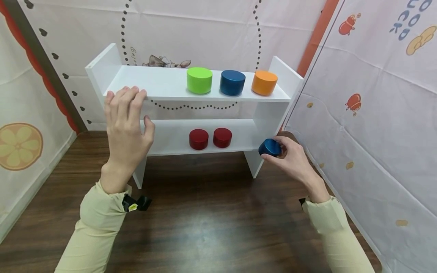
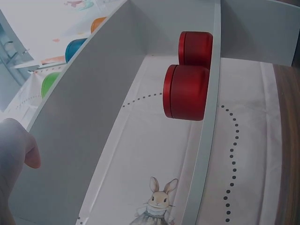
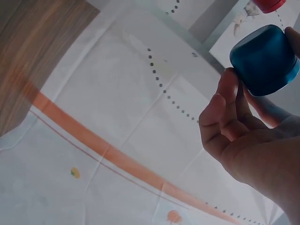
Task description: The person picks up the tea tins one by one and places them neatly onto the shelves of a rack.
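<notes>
My right hand (image 1: 290, 156) pinches a short blue cylinder (image 1: 269, 147) between thumb and fingers, in front of the right end of the white shelf (image 1: 164, 136). In the right wrist view the same blue cylinder (image 3: 262, 60) is tilted in the fingers. My left hand (image 1: 124, 125) is at the left end of the upper board, fingertips right at its front edge, thumb spread away. On the upper board stand a green cylinder (image 1: 199, 80), another blue cylinder (image 1: 232, 82) and an orange cylinder (image 1: 264, 83). Two dark red cylinders (image 1: 198, 139) sit side by side on the lower board.
The shelf stands on a dark wooden surface (image 1: 201, 212). Its raised side panels (image 1: 285, 76) rise above the upper board at both ends. Patterned cloth walls (image 1: 375, 125) close in at the back, left and right, the right one near my right arm.
</notes>
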`<state>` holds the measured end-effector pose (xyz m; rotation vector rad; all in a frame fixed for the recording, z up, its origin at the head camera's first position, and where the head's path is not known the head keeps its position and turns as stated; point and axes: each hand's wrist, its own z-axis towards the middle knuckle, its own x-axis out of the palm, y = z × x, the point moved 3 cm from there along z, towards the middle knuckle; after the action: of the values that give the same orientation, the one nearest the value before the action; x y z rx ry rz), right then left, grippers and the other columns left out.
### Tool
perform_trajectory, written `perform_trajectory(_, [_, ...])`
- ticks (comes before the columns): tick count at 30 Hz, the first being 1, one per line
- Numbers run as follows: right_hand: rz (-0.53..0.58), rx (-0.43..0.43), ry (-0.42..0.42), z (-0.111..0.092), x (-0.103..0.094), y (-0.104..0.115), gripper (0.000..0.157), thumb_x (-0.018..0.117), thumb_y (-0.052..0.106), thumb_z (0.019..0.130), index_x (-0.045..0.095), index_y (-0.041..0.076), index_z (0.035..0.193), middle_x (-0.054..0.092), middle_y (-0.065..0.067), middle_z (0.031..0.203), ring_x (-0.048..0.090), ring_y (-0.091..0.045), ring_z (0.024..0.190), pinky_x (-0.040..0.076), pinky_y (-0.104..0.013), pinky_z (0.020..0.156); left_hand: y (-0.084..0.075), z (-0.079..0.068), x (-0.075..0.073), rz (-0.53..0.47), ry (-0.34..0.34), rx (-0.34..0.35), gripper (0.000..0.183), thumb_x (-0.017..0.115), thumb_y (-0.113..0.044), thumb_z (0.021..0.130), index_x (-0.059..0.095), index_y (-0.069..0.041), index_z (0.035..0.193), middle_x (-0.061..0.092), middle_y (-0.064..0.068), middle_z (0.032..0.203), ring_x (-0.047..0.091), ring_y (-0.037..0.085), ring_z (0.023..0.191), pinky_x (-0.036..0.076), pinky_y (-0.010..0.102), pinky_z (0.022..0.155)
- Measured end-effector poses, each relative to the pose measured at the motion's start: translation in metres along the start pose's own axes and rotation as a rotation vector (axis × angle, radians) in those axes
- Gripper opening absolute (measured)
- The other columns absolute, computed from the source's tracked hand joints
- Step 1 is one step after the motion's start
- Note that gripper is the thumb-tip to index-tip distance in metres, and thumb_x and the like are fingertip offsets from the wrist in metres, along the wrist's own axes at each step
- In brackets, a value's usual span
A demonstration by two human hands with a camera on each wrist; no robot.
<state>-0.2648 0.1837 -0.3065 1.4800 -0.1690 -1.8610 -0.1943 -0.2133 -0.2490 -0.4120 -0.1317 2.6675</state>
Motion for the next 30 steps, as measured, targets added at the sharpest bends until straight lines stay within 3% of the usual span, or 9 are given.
perform_trajectory(8, [-0.016, -0.078, -0.013, 0.010, 0.005, 0.017, 0.062, 0.075, 0.035, 0.081, 0.054, 0.007, 0.132, 0.061, -0.012, 0.116, 0.052, -0.023, 0.090, 0.051, -0.035, 0.074, -0.001, -0.001, 0.000, 0.002, 0.002, 0.004, 0.047, 0.050, -0.001, 0.082, 0.054, -0.001, 0.129, 0.054, 0.019, 0.133, 0.042, 0.034, 0.133, 0.016, 0.047, 0.121])
perform_trajectory(13, [-0.035, -0.103, -0.031, 0.021, 0.012, 0.026, 0.063, 0.077, 0.031, 0.080, 0.053, 0.005, 0.132, 0.059, -0.016, 0.128, 0.055, -0.029, 0.099, 0.054, -0.044, 0.085, -0.002, 0.000, 0.001, 0.003, 0.005, 0.008, 0.047, 0.049, -0.001, 0.082, 0.054, -0.002, 0.129, 0.054, 0.019, 0.133, 0.042, 0.034, 0.133, 0.016, 0.047, 0.121])
perform_trajectory(22, [-0.103, -0.020, -0.011, 0.043, 0.031, 0.031, 0.067, 0.072, 0.035, 0.083, 0.047, 0.004, 0.136, 0.053, -0.019, 0.137, 0.056, -0.035, 0.114, 0.050, -0.053, 0.098, -0.003, 0.000, 0.003, 0.010, 0.019, 0.014, 0.049, 0.049, -0.001, 0.082, 0.053, -0.001, 0.130, 0.053, 0.019, 0.134, 0.041, 0.034, 0.133, 0.016, 0.046, 0.121])
perform_trajectory(30, [-0.164, 0.073, 0.058, 0.056, 0.045, 0.031, 0.073, 0.068, 0.038, 0.086, 0.039, 0.003, 0.143, 0.050, -0.020, 0.139, 0.052, -0.036, 0.118, 0.048, -0.055, 0.099, -0.002, -0.001, 0.004, 0.021, 0.042, 0.018, 0.050, 0.049, -0.001, 0.082, 0.051, -0.001, 0.132, 0.052, 0.020, 0.136, 0.039, 0.034, 0.135, 0.015, 0.046, 0.122])
